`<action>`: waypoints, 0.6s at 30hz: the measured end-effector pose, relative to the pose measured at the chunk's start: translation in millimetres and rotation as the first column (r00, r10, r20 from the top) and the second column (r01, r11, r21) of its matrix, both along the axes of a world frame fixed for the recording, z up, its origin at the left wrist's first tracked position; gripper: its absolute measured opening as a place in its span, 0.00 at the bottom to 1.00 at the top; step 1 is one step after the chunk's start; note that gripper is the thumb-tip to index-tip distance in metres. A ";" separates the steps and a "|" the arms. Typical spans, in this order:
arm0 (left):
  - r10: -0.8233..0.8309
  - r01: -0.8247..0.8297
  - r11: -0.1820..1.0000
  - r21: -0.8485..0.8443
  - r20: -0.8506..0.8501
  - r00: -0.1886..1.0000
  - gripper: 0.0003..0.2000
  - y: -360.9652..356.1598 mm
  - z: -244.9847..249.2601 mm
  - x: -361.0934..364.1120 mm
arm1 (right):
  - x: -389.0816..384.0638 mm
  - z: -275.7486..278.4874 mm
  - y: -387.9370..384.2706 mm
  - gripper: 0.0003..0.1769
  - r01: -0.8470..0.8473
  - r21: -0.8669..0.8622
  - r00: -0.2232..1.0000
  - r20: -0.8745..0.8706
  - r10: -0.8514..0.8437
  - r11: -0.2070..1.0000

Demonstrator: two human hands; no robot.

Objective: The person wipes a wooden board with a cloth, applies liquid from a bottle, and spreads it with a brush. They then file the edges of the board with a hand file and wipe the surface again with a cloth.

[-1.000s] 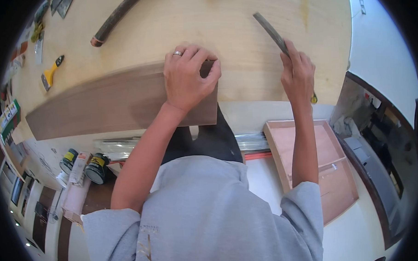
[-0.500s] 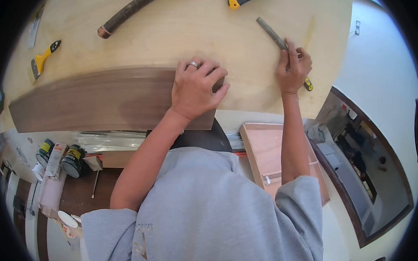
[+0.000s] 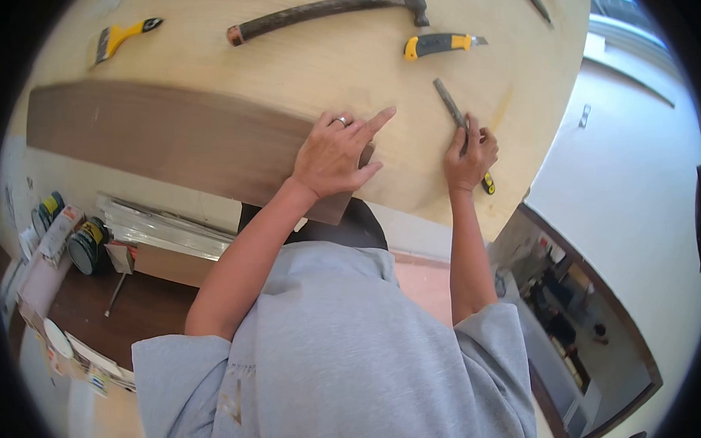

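Note:
A long brown wooden board (image 3: 162, 129) lies along the near edge of the wooden tabletop (image 3: 345, 72). My left hand (image 3: 329, 154), with a ring on one finger, rests over the board's right end. Its index finger points out to the right and the thumb is spread, so the hand is open. To the right, my right hand (image 3: 470, 157) is closed around what looks like a chisel (image 3: 449, 102). The tool's grey metal shaft points away from me, and a yellow-and-black handle end shows below my palm. My grip covers its middle.
Beyond my hands lie a hammer (image 3: 320, 13), a utility knife (image 3: 441, 44) with its blade out, and a yellow-handled scraper (image 3: 124, 35). A dark thin rod (image 3: 534, 2) is at the far right. Paint cans (image 3: 87, 247) and a cardboard box (image 3: 174, 264) sit below the table.
The view has shifted, bringing the hammer head and the whole knife into sight. My left index finger has stretched out. The right hand keeps its hold on the chisel.

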State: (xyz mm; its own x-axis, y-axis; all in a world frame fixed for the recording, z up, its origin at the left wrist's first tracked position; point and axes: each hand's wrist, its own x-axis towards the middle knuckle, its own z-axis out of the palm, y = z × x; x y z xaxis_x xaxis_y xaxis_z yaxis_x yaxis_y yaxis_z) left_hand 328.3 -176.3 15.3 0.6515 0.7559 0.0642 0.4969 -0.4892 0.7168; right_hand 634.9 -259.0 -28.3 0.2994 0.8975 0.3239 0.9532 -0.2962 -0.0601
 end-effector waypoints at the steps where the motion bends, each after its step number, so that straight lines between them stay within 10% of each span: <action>1: 0.028 -0.028 1.000 -0.006 0.011 1.000 0.46 -2.0 1.7 0.3 | 0.6 -0.4 -0.3 0.23 0.003 0.004 1.000 0.005 -0.003 1.000; 11: 0.612 -0.694 0.645 0.321 0.327 0.720 0.10 -68.8 3.1 -45.8 | 0.6 -1.7 -8.0 0.22 -0.015 0.053 0.998 -0.061 0.019 0.998; 13: 0.798 -0.819 0.571 0.056 0.198 0.570 0.09 -123.2 11.5 -78.2 | 2.7 -2.9 -9.1 0.22 -0.033 0.123 0.995 -0.089 0.044 0.992; 18: 0.844 -0.886 0.456 0.086 -0.356 0.401 0.22 -308.7 -44.0 -185.0 | -2.6 9.9 -14.3 0.14 -0.010 0.361 0.956 -0.270 0.115 0.932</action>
